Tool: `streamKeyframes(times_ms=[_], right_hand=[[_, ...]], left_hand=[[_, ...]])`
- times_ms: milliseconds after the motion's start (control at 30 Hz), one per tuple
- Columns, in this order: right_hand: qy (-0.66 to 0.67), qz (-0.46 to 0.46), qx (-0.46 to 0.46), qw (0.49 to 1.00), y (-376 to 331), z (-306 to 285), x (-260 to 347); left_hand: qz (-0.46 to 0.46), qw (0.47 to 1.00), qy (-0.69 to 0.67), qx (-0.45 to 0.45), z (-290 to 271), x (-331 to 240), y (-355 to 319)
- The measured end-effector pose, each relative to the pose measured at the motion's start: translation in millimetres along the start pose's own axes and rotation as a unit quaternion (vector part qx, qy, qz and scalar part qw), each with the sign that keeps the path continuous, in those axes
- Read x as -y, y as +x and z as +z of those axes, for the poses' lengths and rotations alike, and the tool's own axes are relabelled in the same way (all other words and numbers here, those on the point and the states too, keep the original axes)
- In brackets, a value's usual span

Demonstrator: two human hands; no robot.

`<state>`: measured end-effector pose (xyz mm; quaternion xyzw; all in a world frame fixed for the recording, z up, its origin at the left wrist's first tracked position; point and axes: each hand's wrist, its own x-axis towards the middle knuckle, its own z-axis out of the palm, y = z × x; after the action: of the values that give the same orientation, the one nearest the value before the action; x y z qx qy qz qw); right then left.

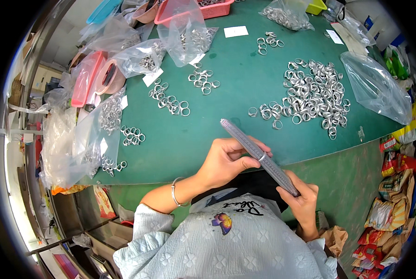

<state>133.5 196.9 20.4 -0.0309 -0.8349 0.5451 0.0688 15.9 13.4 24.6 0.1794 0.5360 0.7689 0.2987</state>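
A long grey tapered ring mandrel (239,135) with marks along its length slants over the table's near edge, its narrow end pointing up and left. Around its middle sits a silver ring (262,156). My left hand (229,160) is closed there, thumb on the near side and fingertips behind, pinching at the ring. The thick lower end is gripped by my right hand (300,195). Beyond the mandrel, a big heap of silver rings (316,90) lies on the green table (236,74), with a few rings (270,110) spread at its left side.
Small ring groups (170,102) lie left and far across the table. Clear bags of rings (184,44), white paper slips (236,31) and a pink basket (217,10) stand around the far and left sides. An empty-looking clear bag (377,86) lies right. Colourful packages (389,200) line the right floor.
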Motion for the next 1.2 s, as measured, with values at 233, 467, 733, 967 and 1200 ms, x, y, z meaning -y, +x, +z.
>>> streamKeyframes(times_ms=[233,467,733,967,1200], right_hand=[[-0.008,-0.026,0.001,1.000,2.2,2.7,1.5],[-0.004,-0.044,0.006,0.999,3.0,4.1,-2.5],[0.018,-0.019,0.017,0.999,5.3,3.8,-4.1],[-0.022,0.025,-0.004,0.999,-0.7,9.1,-16.0],[0.004,0.126,-0.033,0.991,-16.6,5.2,-40.9]], left_hand=[[0.030,0.998,0.045,0.026,-2.5,-7.0,-1.6],[0.050,0.994,0.078,0.053,-7.2,-8.6,-1.1],[0.045,0.996,0.072,0.035,-5.1,-8.1,-1.6],[0.060,0.987,-0.018,-0.146,-30.6,-2.8,9.7],[0.164,0.832,0.442,-0.292,-108.5,6.2,63.7]])
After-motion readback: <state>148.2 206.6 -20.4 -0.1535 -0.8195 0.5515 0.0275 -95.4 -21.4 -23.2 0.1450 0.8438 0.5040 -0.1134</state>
